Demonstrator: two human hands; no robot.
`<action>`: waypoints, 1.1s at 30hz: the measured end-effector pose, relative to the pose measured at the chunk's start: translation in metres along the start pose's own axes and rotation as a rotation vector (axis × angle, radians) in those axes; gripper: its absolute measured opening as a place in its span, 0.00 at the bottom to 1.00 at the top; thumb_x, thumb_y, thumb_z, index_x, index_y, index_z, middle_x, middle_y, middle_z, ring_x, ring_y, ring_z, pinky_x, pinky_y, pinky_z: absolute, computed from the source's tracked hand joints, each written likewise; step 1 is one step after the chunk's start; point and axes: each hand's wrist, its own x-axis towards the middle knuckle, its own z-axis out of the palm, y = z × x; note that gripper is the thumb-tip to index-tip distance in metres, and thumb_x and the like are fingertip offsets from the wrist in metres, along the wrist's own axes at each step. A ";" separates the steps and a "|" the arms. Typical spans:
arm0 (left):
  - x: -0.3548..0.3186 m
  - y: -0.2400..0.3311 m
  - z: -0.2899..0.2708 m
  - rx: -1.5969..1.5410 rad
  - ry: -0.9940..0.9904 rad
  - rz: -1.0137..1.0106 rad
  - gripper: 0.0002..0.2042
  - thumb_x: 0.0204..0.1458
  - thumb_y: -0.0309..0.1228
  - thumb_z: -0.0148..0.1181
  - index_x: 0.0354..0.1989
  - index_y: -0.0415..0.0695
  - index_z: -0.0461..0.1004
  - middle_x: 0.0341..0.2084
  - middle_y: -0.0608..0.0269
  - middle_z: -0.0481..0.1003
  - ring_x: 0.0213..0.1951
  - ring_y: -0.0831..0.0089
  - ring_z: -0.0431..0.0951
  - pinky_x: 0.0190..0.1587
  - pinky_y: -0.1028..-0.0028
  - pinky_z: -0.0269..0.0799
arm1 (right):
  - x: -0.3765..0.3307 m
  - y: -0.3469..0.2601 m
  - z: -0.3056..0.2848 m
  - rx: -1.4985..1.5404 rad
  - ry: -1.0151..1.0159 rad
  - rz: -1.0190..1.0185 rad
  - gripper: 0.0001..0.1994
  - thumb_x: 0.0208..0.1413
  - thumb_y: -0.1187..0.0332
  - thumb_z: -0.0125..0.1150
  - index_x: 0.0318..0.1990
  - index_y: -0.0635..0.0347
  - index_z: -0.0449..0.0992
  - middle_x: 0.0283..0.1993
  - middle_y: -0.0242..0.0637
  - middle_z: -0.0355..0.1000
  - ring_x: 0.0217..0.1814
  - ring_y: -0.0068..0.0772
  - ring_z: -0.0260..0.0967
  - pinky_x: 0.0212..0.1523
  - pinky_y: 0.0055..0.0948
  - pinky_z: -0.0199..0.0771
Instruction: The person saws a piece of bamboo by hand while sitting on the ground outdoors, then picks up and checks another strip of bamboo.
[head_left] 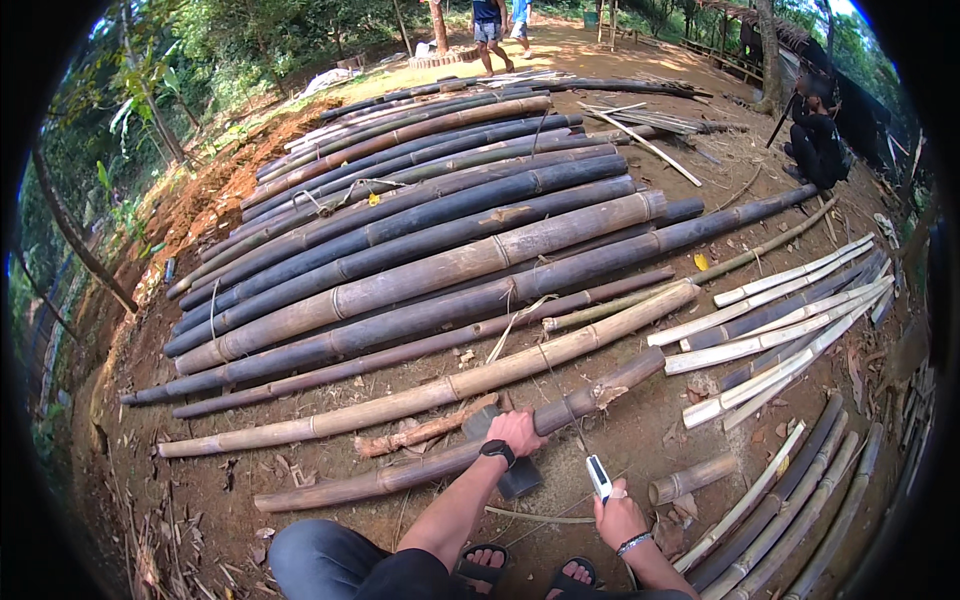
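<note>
A brownish bamboo pole point(420, 466) lies slantwise in front of me, its broken-looking right end raised. My left hand point(514, 434) is closed around it right of the middle, with a dark watch on the wrist. Under the pole, near that hand, a dark flat block point(520, 480) shows on both sides. In my right hand point(620, 522) is the white-and-black handle of a hand saw point(599, 478). Its thin blade, seen nearly edge-on, reaches up across the pole to the right of my left hand. How deep the blade sits in the pole I cannot tell.
Just beyond lie a short rough log point(425, 432) and a long tan bamboo pole point(400, 405). A large row of bamboo poles point(430, 265) fills the middle. Pale split strips point(780, 310) and a short bamboo piece point(692, 478) lie right. A person point(815, 140) crouches far right; others stand behind.
</note>
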 end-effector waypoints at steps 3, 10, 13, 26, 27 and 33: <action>0.014 0.000 -0.009 0.000 0.004 -0.052 0.28 0.45 0.50 0.69 0.44 0.38 0.76 0.36 0.42 0.81 0.39 0.49 0.83 0.43 0.58 0.80 | -0.013 -0.006 0.002 0.009 -0.005 0.011 0.19 0.65 0.60 0.54 0.48 0.69 0.58 0.30 0.65 0.74 0.32 0.68 0.75 0.31 0.60 0.75; 0.012 -0.009 -0.008 0.000 -0.020 -0.047 0.27 0.44 0.49 0.69 0.44 0.38 0.75 0.35 0.42 0.81 0.39 0.50 0.83 0.43 0.58 0.80 | -0.019 -0.006 0.010 0.001 -0.036 0.019 0.21 0.65 0.60 0.53 0.50 0.71 0.56 0.26 0.65 0.73 0.29 0.69 0.74 0.29 0.61 0.74; 0.017 0.004 -0.005 -0.021 0.000 -0.038 0.28 0.43 0.49 0.68 0.44 0.38 0.75 0.36 0.43 0.81 0.40 0.50 0.83 0.44 0.59 0.79 | -0.004 0.001 0.018 -0.025 0.077 -0.015 0.21 0.65 0.59 0.54 0.50 0.69 0.56 0.26 0.64 0.74 0.29 0.68 0.74 0.29 0.60 0.74; 0.019 -0.007 -0.004 -0.048 -0.009 -0.040 0.27 0.42 0.48 0.70 0.43 0.39 0.76 0.33 0.43 0.82 0.38 0.50 0.83 0.42 0.58 0.79 | 0.032 -0.017 0.017 -0.059 0.041 -0.008 0.20 0.65 0.60 0.54 0.49 0.68 0.57 0.28 0.64 0.74 0.30 0.68 0.74 0.29 0.59 0.74; 0.015 -0.013 -0.002 -0.044 -0.012 -0.062 0.27 0.42 0.48 0.70 0.44 0.39 0.75 0.33 0.43 0.82 0.38 0.50 0.83 0.43 0.58 0.79 | 0.011 -0.013 0.015 -0.059 0.009 -0.005 0.20 0.65 0.60 0.54 0.49 0.68 0.57 0.27 0.64 0.74 0.30 0.68 0.74 0.29 0.59 0.74; 0.024 0.003 -0.002 -0.050 0.001 -0.016 0.27 0.43 0.49 0.70 0.43 0.39 0.76 0.34 0.44 0.82 0.39 0.51 0.83 0.43 0.58 0.79 | 0.052 -0.017 0.012 -0.076 0.089 -0.007 0.20 0.65 0.61 0.53 0.49 0.70 0.55 0.24 0.63 0.73 0.28 0.68 0.74 0.27 0.59 0.73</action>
